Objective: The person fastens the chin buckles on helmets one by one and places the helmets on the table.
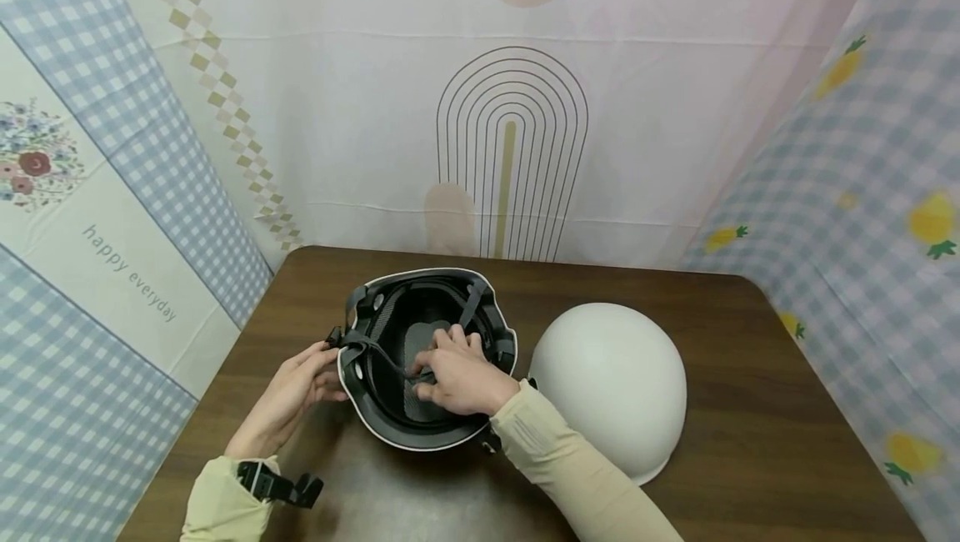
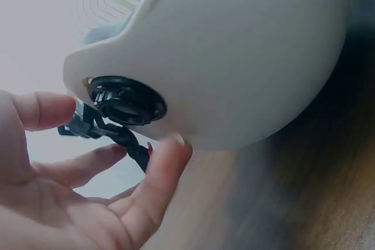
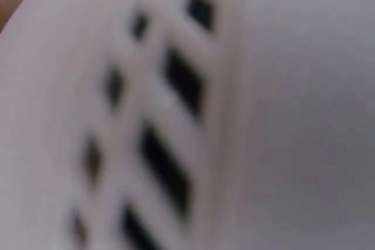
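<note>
A white helmet (image 1: 431, 438) lies upside down on the brown table, its black padded inside facing up. My left hand (image 1: 296, 392) is at its left side. In the left wrist view a fingertip touches the black buckle (image 2: 79, 126) of the strap, and the thumb reaches the white shell (image 2: 246, 57) below a round black vent (image 2: 126, 100). My right hand (image 1: 457, 375) reaches into the helmet, thumb and index finger pinching the dark chin strap (image 1: 378, 350). The strap runs from there over the left rim. The right wrist view shows only a blurred white shell with diamond-shaped dark holes (image 3: 167, 171).
A smooth white dome (image 1: 611, 383), like a second helmet shell, stands on the table (image 1: 750, 409) just right of my right forearm. A printed white cloth (image 1: 360, 125) hangs behind the table, with blue checked cloth (image 1: 862, 217) on both sides.
</note>
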